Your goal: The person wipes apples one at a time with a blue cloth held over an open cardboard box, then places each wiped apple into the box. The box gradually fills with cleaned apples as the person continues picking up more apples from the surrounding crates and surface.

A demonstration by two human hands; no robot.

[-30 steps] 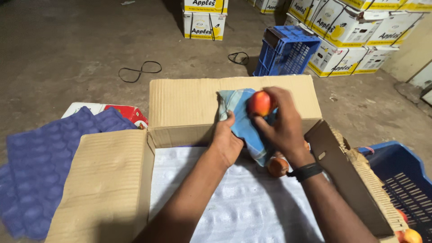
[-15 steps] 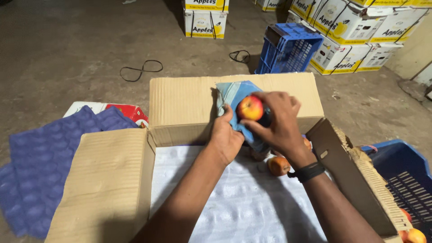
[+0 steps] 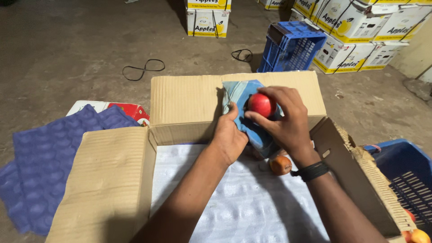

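Observation:
My right hand (image 3: 288, 120) grips a red apple (image 3: 262, 104) and presses it against a blue cloth (image 3: 245, 112). The cloth is held by my left hand (image 3: 229, 135) over the far side of an open cardboard box (image 3: 189, 105). White foam sheeting (image 3: 238, 202) lines the bottom of the box. A second, orange-red apple (image 3: 281, 164) lies on that sheeting just under my right wrist, which wears a black band.
Purple moulded fruit trays (image 3: 40, 162) lie on the floor at the left. A blue crate (image 3: 407, 175) with apples stands at the right. Farther back are another blue crate (image 3: 291, 45), stacked white fruit cartons (image 3: 360, 31) and loose black straps (image 3: 144, 68).
The apple in my right hand has turned and shifted slightly against the cloth, showing more red skin. Both hands stay over the far side of the box.

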